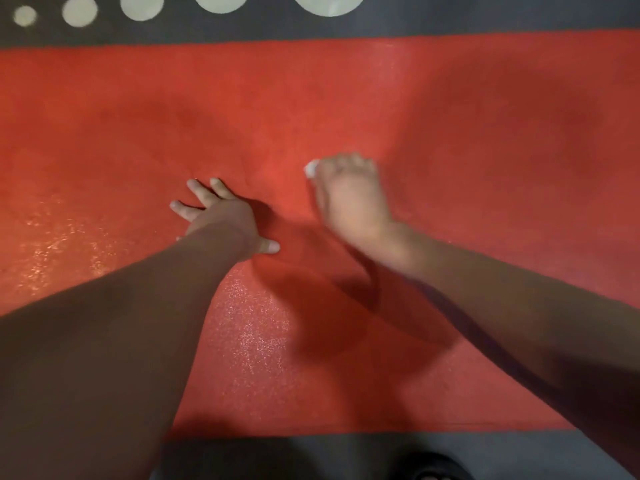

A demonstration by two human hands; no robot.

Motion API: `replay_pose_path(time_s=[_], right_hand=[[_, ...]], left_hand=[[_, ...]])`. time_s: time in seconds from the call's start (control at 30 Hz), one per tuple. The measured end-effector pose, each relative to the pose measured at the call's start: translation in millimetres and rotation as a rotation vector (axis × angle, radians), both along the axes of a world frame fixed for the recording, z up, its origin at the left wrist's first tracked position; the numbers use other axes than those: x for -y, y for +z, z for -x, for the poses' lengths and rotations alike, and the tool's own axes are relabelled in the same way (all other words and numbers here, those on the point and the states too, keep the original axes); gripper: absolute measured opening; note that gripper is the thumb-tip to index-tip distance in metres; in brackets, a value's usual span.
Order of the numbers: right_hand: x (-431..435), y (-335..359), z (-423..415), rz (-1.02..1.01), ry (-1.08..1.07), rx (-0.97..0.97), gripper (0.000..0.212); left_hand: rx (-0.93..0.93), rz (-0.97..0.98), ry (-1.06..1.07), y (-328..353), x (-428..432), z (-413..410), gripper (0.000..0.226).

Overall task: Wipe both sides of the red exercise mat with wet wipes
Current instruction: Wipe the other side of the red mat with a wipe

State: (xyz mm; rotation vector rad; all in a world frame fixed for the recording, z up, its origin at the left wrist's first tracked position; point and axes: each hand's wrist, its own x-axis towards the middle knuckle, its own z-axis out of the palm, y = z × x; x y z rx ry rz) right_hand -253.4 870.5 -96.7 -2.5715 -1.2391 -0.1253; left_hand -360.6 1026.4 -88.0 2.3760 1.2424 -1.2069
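Nearby, pale circles [329, 3] mark grey floor [502, 15] beyond red mat [467, 109].

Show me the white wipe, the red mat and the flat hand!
wet wipe [310, 169]: head view, the white corner that shows.
red mat [485, 116]: head view, bare surface, upper right.
left hand [221, 216]: head view, back of the hand.

Dark grey floor [485, 22] here, a row of pale circles [79, 10] along the far side, each bigger toward the right. Red mat [450, 98] lies flat across it, grey showing beyond both long edges.
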Motion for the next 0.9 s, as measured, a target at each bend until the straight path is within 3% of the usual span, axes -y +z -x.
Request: replay_pose_path(time_s=[0.1, 0.17, 0.27, 0.33, 0.4, 0.5, 0.6, 0.67, 0.77, 0.83, 0.9], right_hand=[[2.9, -1.4, 13.8, 0.078, 0.404, 0.002, 0.017], [4.3, -4.4, -17.9, 0.075, 0.302, 0.076, 0.019], [6.0, -7.3, -78.5, 0.066, -0.188, 0.123, 0.031], [4.1, -5.5, -92.7, 0.060, -0.398, 0.078, 0.033], [-5.6, 1.2, -75.4, 0.077, -0.359, 0.045, 0.029], [-18.2, -0.9, -16.8, 0.027, 0.029, -0.011, 0.015], [-20.4, -6.0, -14.9, 0.049, 0.307, 0.076, 0.019], [-26.5, -5.6, -53.2, 0.084, 0.125, 0.144, 0.026], [-27.6, -2.8, -107.8, 0.104, -0.328, 0.091, 0.034], [-36.7, -1.3, -95.9, 0.092, -0.330, 0.064, 0.030], [-44.2, -0.7, -55.7, 0.024, -0.077, 0.019, 0.022]], left_hand=[[-0.011, -0.004, -0.008, -3.0, -0.8, 1.4, 0.163], [0.000, 0.002, 0.000, -1.6, 1.0, 2.3, 0.161], [-0.001, 0.004, 0.031, 7.2, 4.9, 1.5, 0.157], [-0.005, 0.011, 0.048, 12.9, 8.4, -1.3, 0.154], [-0.009, 0.009, 0.051, 16.2, 10.1, -3.1, 0.153], [-0.012, 0.010, 0.038, 11.8, 7.9, -1.6, 0.155], [-0.031, -0.004, 0.018, 9.0, 5.1, -1.0, 0.158], [-0.027, 0.000, 0.048, 13.2, 6.1, -2.6, 0.156], [-0.025, 0.015, 0.065, 20.8, 9.6, -6.1, 0.154], [-0.010, 0.021, 0.107, 25.5, 11.3, -7.7, 0.152], [-0.003, 0.021, 0.123, 28.1, 13.0, -7.8, 0.154]])
